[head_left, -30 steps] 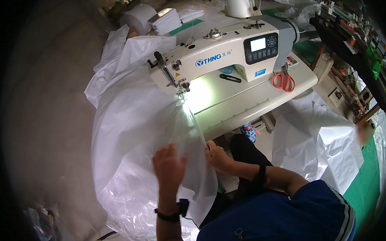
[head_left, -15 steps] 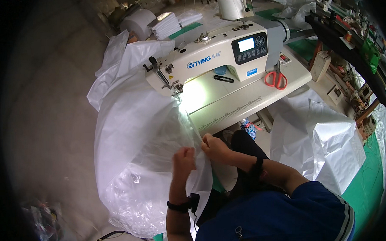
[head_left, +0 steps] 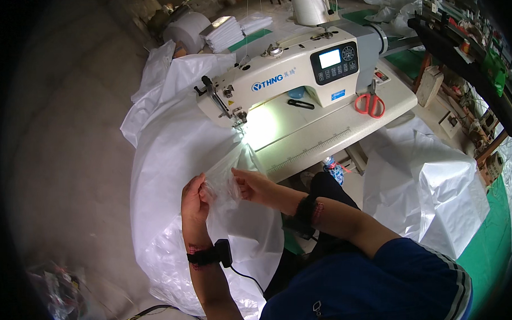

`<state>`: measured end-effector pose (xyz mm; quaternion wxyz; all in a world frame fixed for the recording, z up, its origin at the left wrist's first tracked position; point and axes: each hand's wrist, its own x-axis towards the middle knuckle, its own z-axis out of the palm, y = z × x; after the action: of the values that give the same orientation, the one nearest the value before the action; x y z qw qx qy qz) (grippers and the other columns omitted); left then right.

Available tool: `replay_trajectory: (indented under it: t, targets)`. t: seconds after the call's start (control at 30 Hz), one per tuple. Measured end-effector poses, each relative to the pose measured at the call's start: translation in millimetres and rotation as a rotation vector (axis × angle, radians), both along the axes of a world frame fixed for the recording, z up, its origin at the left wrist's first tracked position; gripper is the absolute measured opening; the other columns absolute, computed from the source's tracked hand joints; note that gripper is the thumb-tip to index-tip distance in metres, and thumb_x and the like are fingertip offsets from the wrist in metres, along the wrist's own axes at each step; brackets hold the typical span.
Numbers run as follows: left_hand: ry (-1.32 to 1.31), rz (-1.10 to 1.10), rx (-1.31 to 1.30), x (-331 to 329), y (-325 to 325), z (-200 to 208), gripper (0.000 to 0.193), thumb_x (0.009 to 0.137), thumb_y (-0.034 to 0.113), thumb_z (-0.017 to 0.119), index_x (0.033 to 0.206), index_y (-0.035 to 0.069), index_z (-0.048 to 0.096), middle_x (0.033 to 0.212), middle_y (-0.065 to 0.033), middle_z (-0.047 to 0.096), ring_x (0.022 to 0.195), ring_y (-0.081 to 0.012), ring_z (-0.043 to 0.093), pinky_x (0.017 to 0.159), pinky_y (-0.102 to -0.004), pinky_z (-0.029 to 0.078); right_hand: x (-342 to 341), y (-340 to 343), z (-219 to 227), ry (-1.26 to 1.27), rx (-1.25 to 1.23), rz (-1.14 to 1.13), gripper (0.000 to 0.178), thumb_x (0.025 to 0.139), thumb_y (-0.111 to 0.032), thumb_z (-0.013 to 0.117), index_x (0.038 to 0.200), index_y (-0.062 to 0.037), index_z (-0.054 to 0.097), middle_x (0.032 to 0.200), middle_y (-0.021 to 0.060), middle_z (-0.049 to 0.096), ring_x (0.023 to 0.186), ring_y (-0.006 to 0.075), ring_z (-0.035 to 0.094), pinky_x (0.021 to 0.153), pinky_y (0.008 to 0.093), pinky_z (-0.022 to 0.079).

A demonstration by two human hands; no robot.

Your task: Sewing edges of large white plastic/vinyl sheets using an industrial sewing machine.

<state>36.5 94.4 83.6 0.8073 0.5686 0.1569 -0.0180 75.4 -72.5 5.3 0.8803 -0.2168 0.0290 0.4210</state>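
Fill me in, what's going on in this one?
A person is handling thin clear film in front of a sewing machine. The left hand and right hand hold it between them, apart from each other. Large white sheeting spreads beneath and beyond the hands, reaching up to the lit needle area. Red-handled scissors and black snips lie on the white worktop, with neither hand on them.

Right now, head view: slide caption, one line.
Left hand and right hand grip translucent sheeting near a white sewing machine; red-handled scissors lie on its worktop.
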Motion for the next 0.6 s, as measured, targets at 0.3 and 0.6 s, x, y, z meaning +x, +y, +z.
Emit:
replay_trajectory:
  t: [0.3, 0.6]
  targets:
    - [-0.019, 0.108, 0.491, -13, 31, -62, 0.016, 0.081, 0.019, 0.061, 0.072, 0.007, 0.057, 0.061, 0.003, 0.05, 0.052, -0.0072, 0.045, 0.051, -0.0217, 0.038, -44, -48, -38, -0.308, -0.302, 0.101, 0.024, 0.087, -0.03, 0.056, 0.084, -0.0054, 0.058, 0.058, -0.0034, 0.046, 0.049, 0.0073, 0.039, 0.044, 0.0223, 0.033]
    - [0.191, 0.098, 1.814, -40, 63, -91, 0.051, 0.086, 0.041, 0.05, 0.127, 0.013, 0.042, 0.133, -0.0105, 0.04, 0.125, -0.0296, 0.033, 0.097, -0.061, 0.022, -62, -106, -61, -0.965, -1.308, 0.331, 0.043, 0.08, -0.041, 0.06, 0.087, 0.0013, 0.064, 0.076, 0.0117, 0.061, 0.072, 0.0143, 0.056, 0.068, 0.0302, 0.046]
